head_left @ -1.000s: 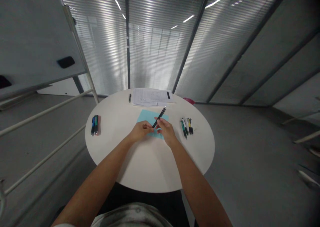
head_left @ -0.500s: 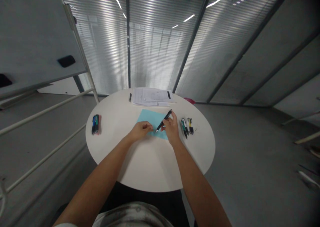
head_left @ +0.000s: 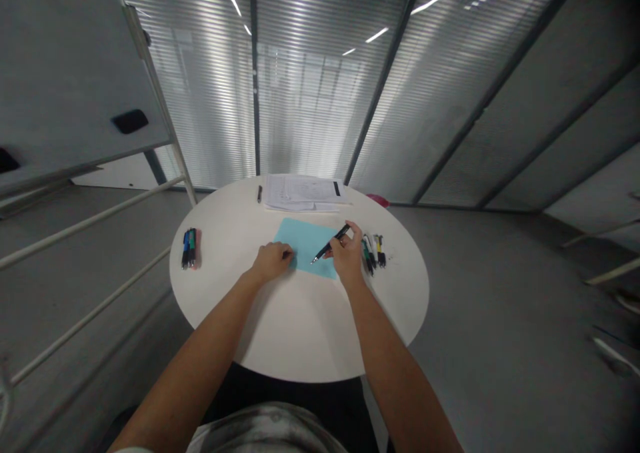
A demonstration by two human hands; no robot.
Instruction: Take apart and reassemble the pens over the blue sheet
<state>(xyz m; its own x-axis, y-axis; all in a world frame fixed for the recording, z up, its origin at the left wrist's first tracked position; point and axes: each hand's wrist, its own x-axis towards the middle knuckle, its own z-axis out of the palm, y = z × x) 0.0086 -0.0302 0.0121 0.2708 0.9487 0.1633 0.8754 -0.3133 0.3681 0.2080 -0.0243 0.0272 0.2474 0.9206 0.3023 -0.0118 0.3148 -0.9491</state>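
My right hand [head_left: 347, 256] is closed on a black pen [head_left: 332, 243], held slanted over a light blue sheet [head_left: 306, 236]. The pen's silver tip points down and left, towards the paper's lower middle. At the sheet's left edge lies my left hand [head_left: 270, 261], its fingers pinched together. Something small and dark shows at those fingertips, too little of it to name. A gap separates this hand from the pen.
Several pens and markers [head_left: 369, 254] lie just right of my right hand on the white round table [head_left: 300, 333]. More pens [head_left: 189, 248] rest on a pinkish piece at the left. Printed papers [head_left: 303, 192] and a small dark pen [head_left: 259, 194] are at the back.
My left hand has drawn left, away from the pen tip, and its fingers have closed up. The pen in my right hand now leans further over to the right.
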